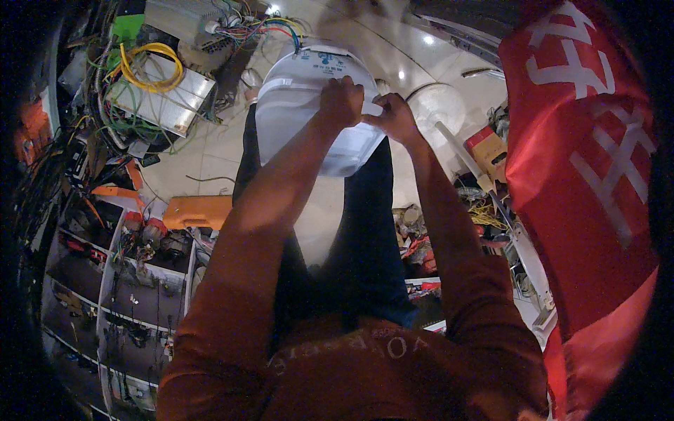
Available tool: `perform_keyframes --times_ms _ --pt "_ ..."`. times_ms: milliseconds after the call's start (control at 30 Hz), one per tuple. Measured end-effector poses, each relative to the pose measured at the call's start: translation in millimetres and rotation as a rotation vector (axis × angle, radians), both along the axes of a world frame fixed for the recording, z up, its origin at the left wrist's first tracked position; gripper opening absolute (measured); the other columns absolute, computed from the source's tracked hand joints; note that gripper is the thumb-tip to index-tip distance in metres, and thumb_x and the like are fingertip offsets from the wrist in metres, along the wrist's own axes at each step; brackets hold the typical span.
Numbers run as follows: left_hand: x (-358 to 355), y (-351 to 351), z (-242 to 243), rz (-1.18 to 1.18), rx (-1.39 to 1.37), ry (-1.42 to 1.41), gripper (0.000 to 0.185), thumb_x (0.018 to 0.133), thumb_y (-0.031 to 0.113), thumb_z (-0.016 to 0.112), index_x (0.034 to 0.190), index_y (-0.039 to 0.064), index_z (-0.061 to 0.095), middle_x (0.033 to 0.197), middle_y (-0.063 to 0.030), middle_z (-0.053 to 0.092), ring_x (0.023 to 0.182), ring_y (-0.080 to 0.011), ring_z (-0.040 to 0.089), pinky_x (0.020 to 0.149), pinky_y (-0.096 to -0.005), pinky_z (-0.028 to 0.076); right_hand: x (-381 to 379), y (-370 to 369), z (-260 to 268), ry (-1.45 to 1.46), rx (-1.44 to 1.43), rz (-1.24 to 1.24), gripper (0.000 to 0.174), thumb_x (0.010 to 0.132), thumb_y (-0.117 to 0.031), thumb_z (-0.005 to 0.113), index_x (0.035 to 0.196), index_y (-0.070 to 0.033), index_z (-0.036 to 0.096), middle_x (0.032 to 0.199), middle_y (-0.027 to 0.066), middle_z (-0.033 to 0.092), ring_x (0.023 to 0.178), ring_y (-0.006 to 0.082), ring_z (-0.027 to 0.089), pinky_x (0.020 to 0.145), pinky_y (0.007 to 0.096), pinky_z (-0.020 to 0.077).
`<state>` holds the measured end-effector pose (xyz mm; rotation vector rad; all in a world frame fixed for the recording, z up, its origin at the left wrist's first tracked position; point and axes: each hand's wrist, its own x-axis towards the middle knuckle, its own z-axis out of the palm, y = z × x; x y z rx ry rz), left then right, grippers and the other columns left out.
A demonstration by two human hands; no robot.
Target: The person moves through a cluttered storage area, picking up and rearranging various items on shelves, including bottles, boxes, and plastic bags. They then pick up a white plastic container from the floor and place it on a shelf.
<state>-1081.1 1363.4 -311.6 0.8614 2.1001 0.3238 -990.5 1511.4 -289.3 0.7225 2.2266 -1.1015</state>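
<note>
A large white rounded plastic housing [295,121] with blue printing at its far end rests on or between my knees. Several coloured wires [287,29] lead up to its far edge. My left hand [342,102] lies on top of the housing, fingers curled, close to a white strip [373,109]. That strip, which looks like tape, is pinched between the thumb and fingers of my right hand [392,118], at the housing's right side. Whether my left fingers also grip the strip is hidden.
Yellow cable [152,87] lies on a silver metal box [195,100] at the left. Nearer are an orange case [197,212] and a divided parts shelf [142,313]. At the right are a pedestal-like white round base [434,108], a cardboard box [487,152] and red cloth [574,173].
</note>
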Motion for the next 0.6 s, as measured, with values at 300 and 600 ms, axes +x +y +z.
perform_keyframes --times_ms 300,600 --pt "7.6 17.0 11.1 0.103 -0.069 -0.103 0.072 0.067 0.07 0.073 0.109 0.012 0.07 0.107 -0.0166 0.068 0.101 -0.0328 0.065 0.088 -0.0459 0.053 -13.7 26.7 -39.4 -0.177 -0.086 -0.151 0.04 0.082 -0.045 0.073 0.093 -0.007 0.074 0.085 0.0133 0.071 0.08 0.0223 0.069 0.073 0.0322 0.0534" --pt "15.1 28.4 0.7 0.352 0.078 0.083 0.054 0.071 0.053 0.076 0.099 0.007 0.071 0.093 -0.0144 0.069 0.09 -0.0325 0.064 0.075 -0.046 0.052 -42.3 37.6 -95.0 -0.068 -0.178 0.323 0.032 0.081 -0.032 0.074 0.099 -0.006 0.07 0.093 0.0153 0.069 0.087 0.0275 0.066 0.08 0.0353 0.0513"
